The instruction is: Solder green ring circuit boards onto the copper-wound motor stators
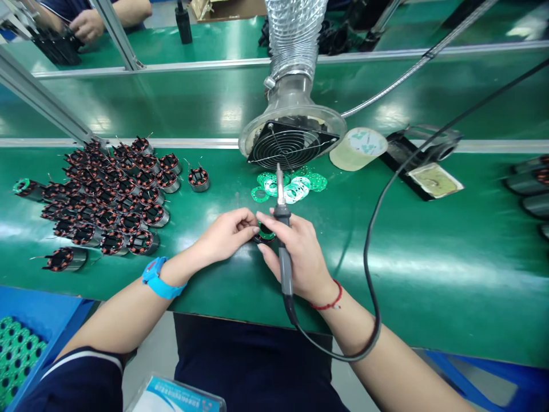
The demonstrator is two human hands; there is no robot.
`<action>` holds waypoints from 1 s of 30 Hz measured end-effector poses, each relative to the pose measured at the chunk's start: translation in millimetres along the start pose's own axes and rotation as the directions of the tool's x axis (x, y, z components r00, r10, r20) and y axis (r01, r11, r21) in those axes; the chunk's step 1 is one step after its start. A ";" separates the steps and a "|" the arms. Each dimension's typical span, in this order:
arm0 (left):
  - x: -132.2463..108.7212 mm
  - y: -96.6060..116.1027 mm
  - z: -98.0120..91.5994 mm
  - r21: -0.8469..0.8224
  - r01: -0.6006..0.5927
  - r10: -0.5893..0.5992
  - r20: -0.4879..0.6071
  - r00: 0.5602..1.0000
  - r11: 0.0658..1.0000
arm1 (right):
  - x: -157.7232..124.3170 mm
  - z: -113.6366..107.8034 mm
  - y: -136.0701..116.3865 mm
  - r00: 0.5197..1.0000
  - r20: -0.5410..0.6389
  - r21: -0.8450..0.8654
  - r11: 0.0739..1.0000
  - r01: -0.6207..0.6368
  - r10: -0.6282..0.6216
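My right hand [300, 252] is closed around a soldering iron [285, 266], whose metal tip points away from me. Between my hands, a motor stator [266, 232] with a green ring board on top stands low on the bench, partly hidden by my fingers. My left hand [229, 233] pinches its left side with thumb and fingers. Fingertips of my right hand reach its near right side. Beyond my hands lies a loose pile of green ring circuit boards [295, 187]. At the left stand several wound stators [115, 197] with copper coils and upright wire ends.
A fume extractor [294, 137] with a fan grille hangs low over the ring boards. Right of it are a solder or tape roll [359, 150] and an iron stand with a sponge [435, 180]. The iron's cable [369, 252] loops over my right forearm. A co-worker's hand [88, 26] shows beyond the frame.
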State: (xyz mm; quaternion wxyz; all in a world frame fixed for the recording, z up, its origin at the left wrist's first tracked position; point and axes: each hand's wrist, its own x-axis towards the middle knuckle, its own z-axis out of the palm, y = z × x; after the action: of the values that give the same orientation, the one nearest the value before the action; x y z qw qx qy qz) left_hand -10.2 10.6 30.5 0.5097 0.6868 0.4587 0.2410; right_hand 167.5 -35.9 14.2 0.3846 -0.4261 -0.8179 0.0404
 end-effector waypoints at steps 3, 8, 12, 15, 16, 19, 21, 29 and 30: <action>-0.2 -1.1 -1.1 0.002 0.011 -0.011 -0.024 1.000 1.000 | -0.6 -1.9 0.0 1.000 -0.001 -0.037 0.999 0.015 -0.015; -0.7 2.0 -1.1 -0.011 0.003 -0.003 -0.009 1.000 1.000 | -0.6 -2.1 -0.1 1.000 0.030 0.006 1.000 -0.001 0.000; -1.8 4.4 -0.3 0.024 0.009 -0.008 -0.028 1.000 1.000 | -0.6 -2.8 -2.0 0.999 0.037 -0.026 1.000 0.014 -0.013; -1.3 -0.5 0.5 0.019 -0.010 0.011 -0.057 0.998 1.000 | -2.4 -2.9 -1.2 1.000 -0.006 -0.037 0.999 -0.022 0.022; -0.8 -2.8 0.9 -0.002 -0.015 0.015 -0.062 0.998 1.000 | -2.5 -3.0 -0.9 1.000 -0.006 -0.029 0.999 -0.022 0.022; 0.8 -6.8 2.2 -0.056 -0.006 0.002 -0.069 0.998 0.998 | -1.2 -4.3 -0.5 0.999 -0.027 0.028 0.999 -0.018 0.019; 1.0 -5.3 2.5 -0.014 -0.008 0.007 -0.086 0.996 1.000 | -1.1 -6.4 0.1 0.995 -0.083 0.078 0.995 -0.054 0.061; 0.2 5.2 -1.5 0.231 -0.041 0.068 -0.113 0.991 0.972 | -22.9 -13.1 10.7 0.883 -0.261 0.412 0.872 -0.264 0.391; 0.5 4.8 -1.9 0.236 -0.042 0.069 -0.109 0.992 0.971 | -24.5 -13.3 11.4 0.885 -0.269 0.431 0.869 -0.243 0.380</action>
State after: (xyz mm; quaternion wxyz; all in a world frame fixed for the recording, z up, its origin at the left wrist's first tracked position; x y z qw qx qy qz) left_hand -9.6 11.6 35.5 0.3910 0.7394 0.4932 0.2393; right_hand 192.3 -50.0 4.4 0.5859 -0.4706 -0.6326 0.1874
